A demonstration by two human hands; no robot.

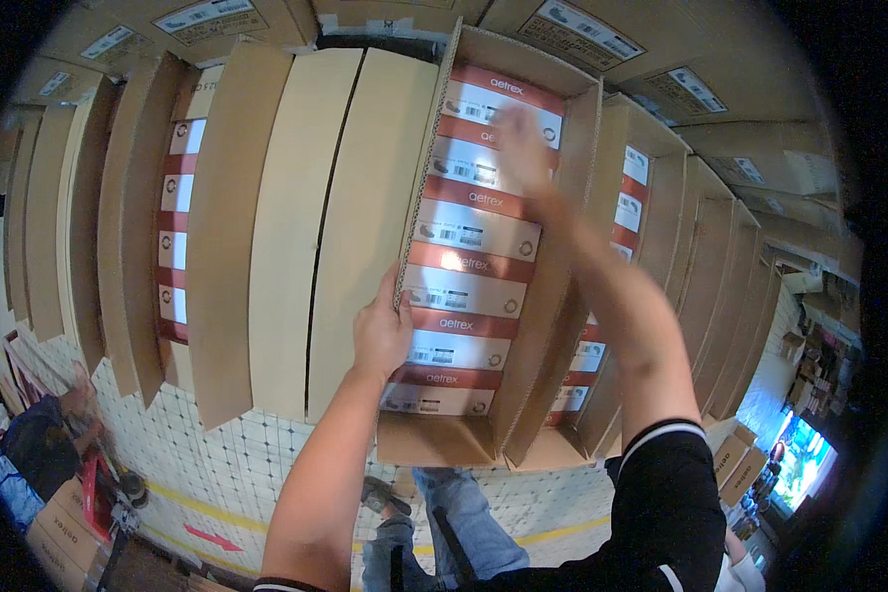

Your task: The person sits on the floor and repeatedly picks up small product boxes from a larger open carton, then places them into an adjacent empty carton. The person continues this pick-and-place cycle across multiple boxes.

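Observation:
A tall open cardboard carton (pixel 439 446) stands in front of me, with a row of several red-and-white shoeboxes (pixel 474 234) packed inside, labels facing up. My left hand (pixel 377 333) grips the carton's left wall, fingers wrapped over the edge. Over the far shoeboxes is my right hand (pixel 523 148), smeared by motion. Its fingers are too blurred to read, and whether it touches a box cannot be seen.
Closed tan cartons (pixel 296 237) adjoin on the left. Another open carton (pixel 553 449) with shoeboxes stands on the right. Labelled cartons (pixel 587 35) line the back. A person (pixel 44 434) is at the lower left, near a red arrow (pixel 212 538) on the tiled floor.

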